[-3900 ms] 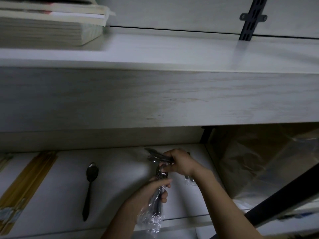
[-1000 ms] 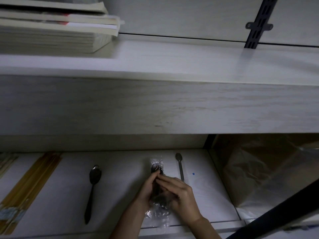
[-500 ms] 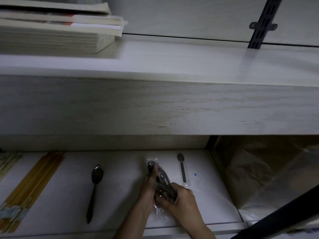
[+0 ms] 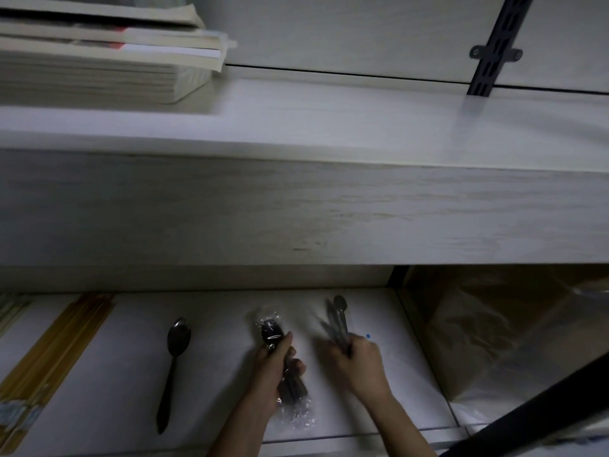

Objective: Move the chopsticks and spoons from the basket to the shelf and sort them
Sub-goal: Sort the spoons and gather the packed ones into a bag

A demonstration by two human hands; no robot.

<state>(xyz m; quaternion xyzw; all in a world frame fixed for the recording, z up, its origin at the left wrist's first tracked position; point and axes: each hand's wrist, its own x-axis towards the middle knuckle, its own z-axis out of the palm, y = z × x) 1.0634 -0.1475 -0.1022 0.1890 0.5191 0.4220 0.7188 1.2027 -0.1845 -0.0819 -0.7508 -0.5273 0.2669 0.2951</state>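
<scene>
The person is working at the lower shelf, reaching in under the thick pale top shelf. The left hand is gripping a clear bag of dark spoons, with fingers and thumb curling round its middle. One bowl is showing at the far end above the thumb, and crinkled plastic is trailing onto the shelf at the near end. Just to the right, the right hand is holding a small bunch of loose spoons by the handles, fingers curling round them and bowls pointing far. The bunch is showing blurred, so I cannot tell how many there are. Nor can I tell whether the one with the sharp bowl is in the hand or lying on the shelf. The two hands are sitting near each other, not touching.

Left of the bag and well apart from it, a single spoon is lying on the shelf, bowl far and handle near. Further left, yellowish chopsticks are lying slanted, running off the left edge. A blue dot is showing by the right hand.

On the top shelf, books are lying stacked at the far left, and a black slotted rail is running up the back wall at the right. Right of the lower shelf, a plastic sheet is covering something brown. A dark bar is crossing the near right corner.
</scene>
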